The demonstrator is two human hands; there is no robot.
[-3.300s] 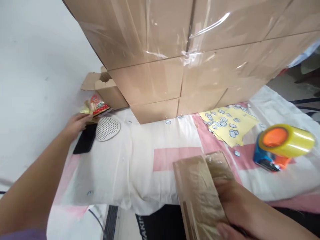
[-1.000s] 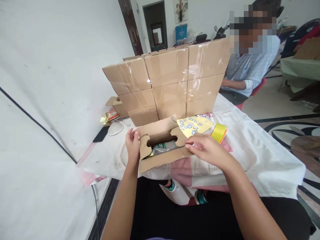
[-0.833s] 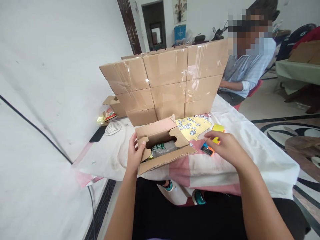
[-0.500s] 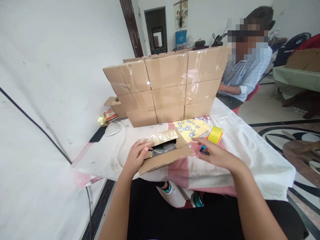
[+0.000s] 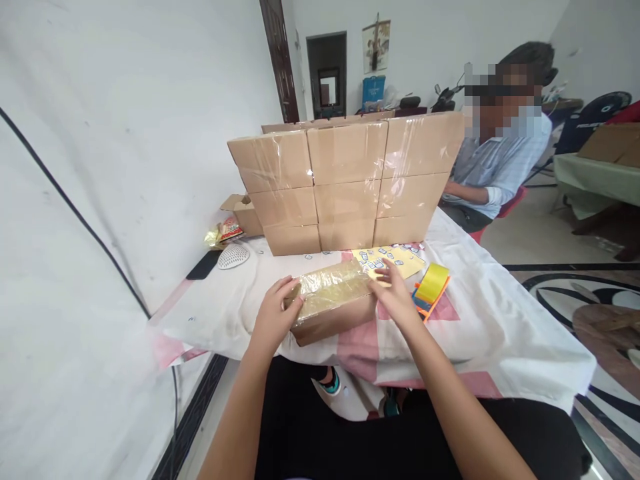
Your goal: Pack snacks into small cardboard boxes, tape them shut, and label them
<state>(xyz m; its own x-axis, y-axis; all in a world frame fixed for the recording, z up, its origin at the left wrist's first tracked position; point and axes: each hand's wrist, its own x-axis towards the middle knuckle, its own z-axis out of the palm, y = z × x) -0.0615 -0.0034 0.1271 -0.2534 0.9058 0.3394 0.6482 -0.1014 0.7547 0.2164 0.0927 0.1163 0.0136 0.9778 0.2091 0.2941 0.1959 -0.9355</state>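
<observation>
A small cardboard box lies closed on the cloth-covered table, its top shiny with clear tape. My left hand is curled around the box's left end. At the right end, my right hand holds the box with its fingers pressed on the upper edge. A tape dispenser with a yellow roll rests just right of my right hand, untouched.
A wall of taped cardboard boxes stands behind, with a yellow sticker sheet before it. At the left lie a black phone, a white perforated disc, a snack packet and an open carton. Another person sits at the far right.
The box's flaps were open showing a packet inside; now they are folded down and the box is closed. My right hand went to the tape dispenser and came back to the box.
</observation>
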